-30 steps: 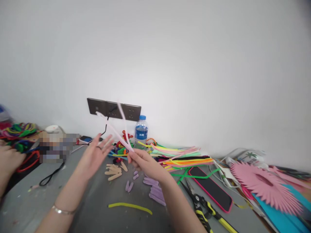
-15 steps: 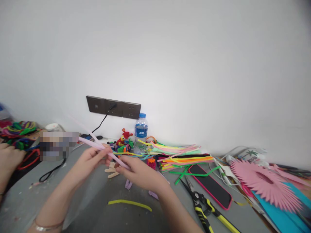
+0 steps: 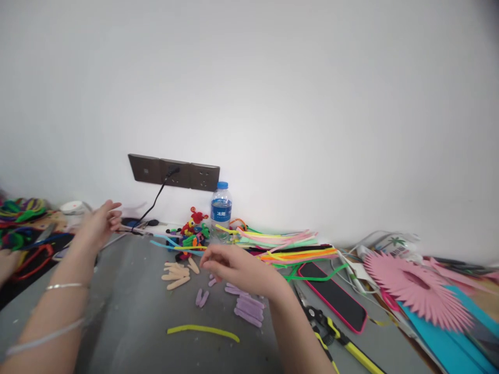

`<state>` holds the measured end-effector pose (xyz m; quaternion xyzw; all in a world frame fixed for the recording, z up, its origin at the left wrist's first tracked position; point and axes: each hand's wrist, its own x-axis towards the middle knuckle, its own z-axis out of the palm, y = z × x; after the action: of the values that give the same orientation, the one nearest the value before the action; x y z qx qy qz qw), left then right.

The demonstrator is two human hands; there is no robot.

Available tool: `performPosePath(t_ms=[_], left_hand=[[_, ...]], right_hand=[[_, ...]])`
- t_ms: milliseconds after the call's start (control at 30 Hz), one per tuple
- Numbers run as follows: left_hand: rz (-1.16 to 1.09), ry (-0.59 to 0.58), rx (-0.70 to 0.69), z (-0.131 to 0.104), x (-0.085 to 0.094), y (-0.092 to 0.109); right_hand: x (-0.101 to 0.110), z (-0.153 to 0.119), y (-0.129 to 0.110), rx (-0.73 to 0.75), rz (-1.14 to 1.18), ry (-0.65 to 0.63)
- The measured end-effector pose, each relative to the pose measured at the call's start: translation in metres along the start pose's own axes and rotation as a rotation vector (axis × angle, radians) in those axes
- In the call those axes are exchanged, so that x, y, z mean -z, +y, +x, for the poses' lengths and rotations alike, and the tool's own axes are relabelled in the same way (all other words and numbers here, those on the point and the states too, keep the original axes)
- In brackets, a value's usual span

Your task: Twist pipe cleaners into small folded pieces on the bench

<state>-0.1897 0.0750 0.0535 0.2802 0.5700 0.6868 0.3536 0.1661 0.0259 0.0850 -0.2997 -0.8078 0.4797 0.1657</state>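
My left hand (image 3: 107, 221) is stretched to the back left, its fingers loosely bent and apart. A faint, blurred lilac strip shows just right of its fingertips; I cannot make out whether they touch. A pale strip (image 3: 47, 337) lies across my left forearm, below a bracelet. Above the middle of the table, my right hand (image 3: 222, 265) hovers with bent fingers and nothing visible in it. Below it are folded lilac pipe cleaner pieces (image 3: 249, 310) and a smaller lilac pair (image 3: 202, 298). Beige folded pieces (image 3: 177, 275) lie to its left. A yellow pipe cleaner (image 3: 202, 330) rests in front.
A water bottle (image 3: 221, 210) and colourful pipe cleaner figures (image 3: 197, 226) stand by the wall. Bundled pipe cleaners (image 3: 284, 239), a phone (image 3: 335, 298), pliers-like cutters (image 3: 323, 322) and a pink paper fan (image 3: 413, 285) are to the right. Another person's hand (image 3: 8, 265) is at the left edge.
The pale lilac pipe cleaners are no longer held between my two hands. My left hand has moved away to the back left; my right hand has shifted slightly right and opened.
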Motion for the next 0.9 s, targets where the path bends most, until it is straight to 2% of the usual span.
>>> performPosePath(t_ms=[133, 167, 233, 333, 400, 467, 600, 667, 700, 900], left_hand=[[-0.001, 0.104, -0.295, -0.04, -0.025, -0.027], [0.079, 0.098, -0.468, -0.05, -0.033, -0.032], [0.263, 0.053, -0.725, -0.069, -0.048, -0.039], [0.514, -0.166, -0.867, -0.089, -0.067, -0.042], [0.622, -0.301, -0.892, -0.097, -0.076, -0.042], [0.679, -0.379, -0.896, -0.102, -0.083, -0.04], [0.673, -0.376, -0.867, -0.105, -0.094, -0.044], [0.66, -0.4, -0.848, -0.105, -0.095, -0.05], [0.663, -0.422, -0.838, -0.104, -0.094, -0.054], [0.746, -0.506, -0.765, -0.096, -0.085, -0.073]], right_hand=[[0.014, -0.012, -0.002, 0.003, -0.027, 0.101], [0.018, -0.015, -0.003, 0.0, -0.021, 0.128], [0.028, -0.024, -0.005, -0.025, 0.001, 0.188], [0.043, -0.038, -0.005, -0.053, 0.0, 0.305], [0.053, -0.046, 0.0, -0.073, -0.042, 0.395], [0.064, -0.054, 0.009, -0.089, -0.085, 0.49], [0.084, -0.065, 0.043, -0.202, -0.194, 0.694], [0.091, -0.066, 0.061, -0.257, -0.264, 0.743], [0.092, -0.065, 0.07, -0.267, -0.284, 0.749], [0.077, -0.039, 0.1, -0.277, -0.204, 0.51]])
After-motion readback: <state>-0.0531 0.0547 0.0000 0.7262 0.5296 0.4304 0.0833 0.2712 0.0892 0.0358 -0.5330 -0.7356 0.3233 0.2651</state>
